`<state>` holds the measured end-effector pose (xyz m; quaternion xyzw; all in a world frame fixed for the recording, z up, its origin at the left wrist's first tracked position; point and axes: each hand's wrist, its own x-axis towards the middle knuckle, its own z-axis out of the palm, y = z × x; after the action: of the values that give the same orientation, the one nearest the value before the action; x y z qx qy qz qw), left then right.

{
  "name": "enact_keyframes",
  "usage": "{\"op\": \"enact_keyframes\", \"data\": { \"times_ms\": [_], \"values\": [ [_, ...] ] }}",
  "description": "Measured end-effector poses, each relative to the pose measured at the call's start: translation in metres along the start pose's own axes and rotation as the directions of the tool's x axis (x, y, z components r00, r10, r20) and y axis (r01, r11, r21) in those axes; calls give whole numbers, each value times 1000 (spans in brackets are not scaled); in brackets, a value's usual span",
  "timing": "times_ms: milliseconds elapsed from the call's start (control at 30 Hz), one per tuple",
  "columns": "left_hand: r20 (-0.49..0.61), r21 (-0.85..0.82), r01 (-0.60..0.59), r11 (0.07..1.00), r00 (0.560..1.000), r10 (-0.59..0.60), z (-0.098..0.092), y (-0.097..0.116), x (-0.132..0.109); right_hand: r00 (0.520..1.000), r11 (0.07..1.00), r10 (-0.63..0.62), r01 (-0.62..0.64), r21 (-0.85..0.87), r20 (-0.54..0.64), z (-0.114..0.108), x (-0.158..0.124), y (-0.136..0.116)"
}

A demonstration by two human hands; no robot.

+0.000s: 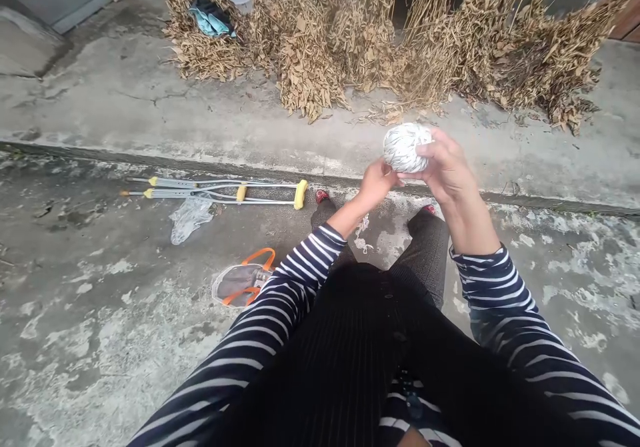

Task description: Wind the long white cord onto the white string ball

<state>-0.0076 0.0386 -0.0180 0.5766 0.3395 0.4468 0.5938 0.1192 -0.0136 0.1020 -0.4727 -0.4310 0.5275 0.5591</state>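
Observation:
A white ball of yarn with dark flecks is held up in front of me, over the edge of the concrete step. My right hand grips it from the right, with the thumb across its face and fingers behind and below. At the ball's lower left, my left hand is closed in a pinch on the yarn. Whether it has a single strand or the side of the ball is too small to tell.
Crutches with yellow pads lie left along the step, beside a clear plastic bag. A bag with orange handles sits nearer me. Bundles of dried plants line the back, with blue-and-black cloth on them.

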Motion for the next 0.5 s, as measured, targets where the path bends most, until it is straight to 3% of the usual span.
{"op": "enact_keyframes", "data": {
  "times_ms": [100, 200, 333, 500],
  "values": [
    [44, -101, 63, 993, 997, -59, 13, 10, -9, 999, 998, -46, 46, -35, -19, -5, 4, -5],
    [179, -149, 166, 975, 974, -138, 13, 9, -40, 993, 994, -86, 80, -73, -85, -13, 9, -9],
    [328, -160, 306, 938, 913, -242, 4, 8, -73, 975, 985, -133, 110, -135, -179, -14, 15, 0],
    [483, -222, 429, 876, 829, -283, -16, 22, -83, 939, 914, -294, 222, -340, -176, -23, 27, 32]
  ]
}}
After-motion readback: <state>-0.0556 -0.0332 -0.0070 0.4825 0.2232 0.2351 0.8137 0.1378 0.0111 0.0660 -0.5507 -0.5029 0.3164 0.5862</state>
